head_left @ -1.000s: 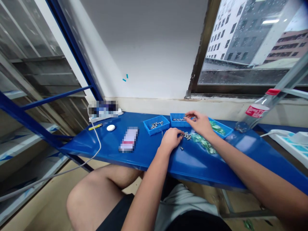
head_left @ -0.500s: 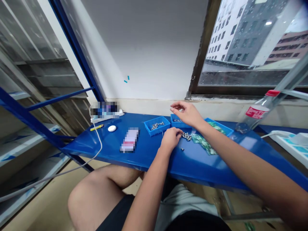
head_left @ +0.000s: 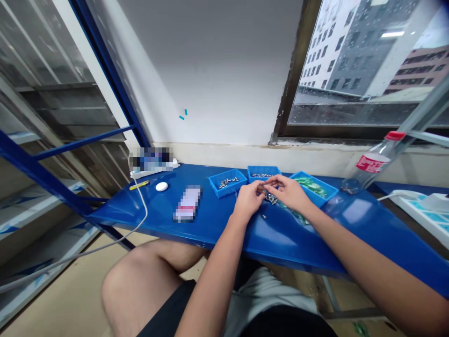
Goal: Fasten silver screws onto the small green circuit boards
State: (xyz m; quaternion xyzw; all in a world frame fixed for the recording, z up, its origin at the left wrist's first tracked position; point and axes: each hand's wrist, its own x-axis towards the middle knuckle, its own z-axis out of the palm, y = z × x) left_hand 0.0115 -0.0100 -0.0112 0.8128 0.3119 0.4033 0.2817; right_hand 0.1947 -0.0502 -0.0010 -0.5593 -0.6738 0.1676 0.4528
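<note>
Over a small pile of metal screws (head_left: pixel 271 198) on the blue table, my two hands meet at the fingertips. My left hand (head_left: pixel 247 200) is closed, thumb and fingers bent inward at the pile's left side. From the right, my right hand (head_left: pixel 290 193) reaches in with its fingers pressed together against the left fingers. Whatever lies between the fingertips is too small and covered to make out. One loose screw (head_left: pixel 264 216) lies nearer the table's front edge. Small green plastic bags (head_left: pixel 299 217) show partly under my right wrist.
Behind the hands stand a blue tray of screws (head_left: pixel 228 183), a second blue tray (head_left: pixel 264 169) with screws, and a blue tray (head_left: pixel 326 202) of green bags. A plastic bottle (head_left: pixel 372 162) stands right. A blurred phone-like object (head_left: pixel 188 203), white round case (head_left: pixel 162 186) and yellow cutter (head_left: pixel 139 185) lie left.
My right hand has come down from above the trays to the screw pile and now touches my left hand. The left hand has stayed almost in place.
</note>
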